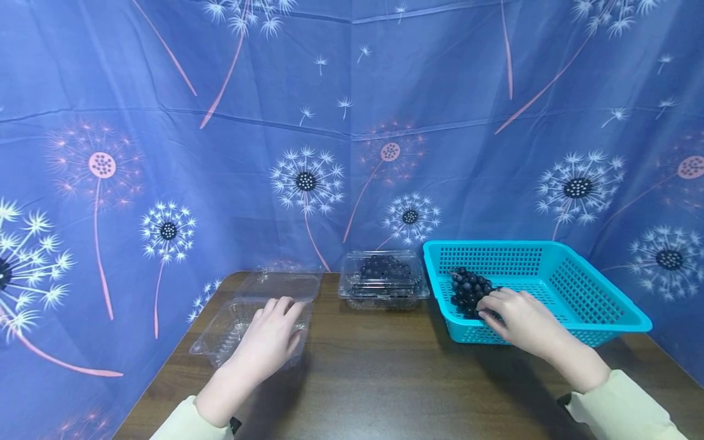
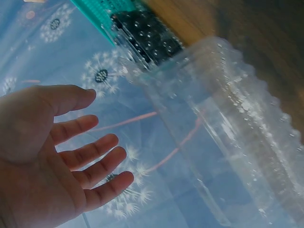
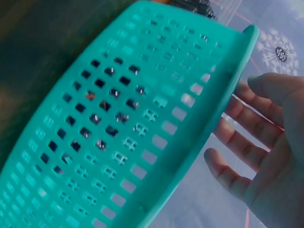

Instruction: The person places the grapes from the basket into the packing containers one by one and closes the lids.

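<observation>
My left hand (image 1: 269, 333) hovers over a hinged clear plastic box (image 1: 222, 333) whose lid lies back. In the left wrist view its fingers are spread and hold nothing, with the box (image 2: 223, 128) beyond them. A bunch of dark grapes (image 1: 469, 292) lies at the left end of a turquoise basket (image 1: 594, 293). My right hand (image 1: 519, 318) is above the basket's near rim, fingertips right at the grapes. In the right wrist view the fingers (image 3: 247, 123) are loosely bent near the rim, and grapes show only through the basket's holes.
A lidded clear box (image 1: 385, 284) with dark grapes inside stands at the back, between the open box and the basket. Everything stands on a brown wooden table (image 1: 374, 379). Blue dandelion-patterned cloth (image 1: 247, 159) hangs directly behind the table.
</observation>
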A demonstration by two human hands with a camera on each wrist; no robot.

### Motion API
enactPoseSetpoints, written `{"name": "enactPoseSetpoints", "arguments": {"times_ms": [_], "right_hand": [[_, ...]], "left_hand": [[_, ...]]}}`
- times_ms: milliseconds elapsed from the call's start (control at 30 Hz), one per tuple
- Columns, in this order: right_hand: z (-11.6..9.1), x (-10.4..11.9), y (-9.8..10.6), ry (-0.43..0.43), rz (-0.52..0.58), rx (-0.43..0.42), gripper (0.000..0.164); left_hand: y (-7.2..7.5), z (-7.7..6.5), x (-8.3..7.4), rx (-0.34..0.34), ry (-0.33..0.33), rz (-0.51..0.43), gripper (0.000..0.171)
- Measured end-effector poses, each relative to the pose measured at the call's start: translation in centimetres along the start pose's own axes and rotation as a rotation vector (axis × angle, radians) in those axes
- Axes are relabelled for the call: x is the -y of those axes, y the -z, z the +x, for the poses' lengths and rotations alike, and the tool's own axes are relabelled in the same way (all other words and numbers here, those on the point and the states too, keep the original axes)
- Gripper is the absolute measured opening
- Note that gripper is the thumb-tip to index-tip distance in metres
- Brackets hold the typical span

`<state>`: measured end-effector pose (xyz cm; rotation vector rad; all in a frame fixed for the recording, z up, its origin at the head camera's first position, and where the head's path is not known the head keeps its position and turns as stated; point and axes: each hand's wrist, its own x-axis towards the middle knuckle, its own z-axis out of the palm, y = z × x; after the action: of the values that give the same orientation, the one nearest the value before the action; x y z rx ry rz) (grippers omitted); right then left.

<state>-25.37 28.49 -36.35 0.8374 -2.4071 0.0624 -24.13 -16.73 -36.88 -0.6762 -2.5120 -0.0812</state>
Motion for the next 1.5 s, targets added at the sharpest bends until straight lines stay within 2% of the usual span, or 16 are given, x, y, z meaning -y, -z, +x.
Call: {"name": "enactPoseSetpoints", "arguments": {"times_ms": [133,367,667,800,900,1133,1500], "right_hand": [[0.4,-1.0,0.0,-0.059,0.028,0.058,0.016],[0.9,-2.2,-0.2,-0.133,0.045,0.173,0.024],[1.7,-3.6,-0.8,-0.219,0.233,0.331,0.036],[1.9,-4.2,-1.2,-0.255,0.258,0.387,0.046],[1.9,-4.4,-1.6,-0.293,0.262,0.415,0.052],[1.9,-4.9,-2.1,-0.325,0.306,0.475,0.065],[1.5,-6.1,-3.2,-0.377,0.33,0.543,0.073]], "left_hand": [[0.0,-0.7,0.8,0.007,0.035,0.003,0.047],[0.4,-1.9,2.5,0.018,0.121,-0.006,0.048],[0.8,-3.3,4.5,0.053,0.211,-0.005,0.047],[0.9,-3.7,5.4,0.078,0.257,0.004,0.049],[0.9,-4.0,6.1,0.098,0.286,0.009,0.051],[0.9,-4.5,7.5,0.133,0.358,-0.01,0.051],[1.0,-5.1,9.5,0.208,0.455,-0.041,0.049]]}}
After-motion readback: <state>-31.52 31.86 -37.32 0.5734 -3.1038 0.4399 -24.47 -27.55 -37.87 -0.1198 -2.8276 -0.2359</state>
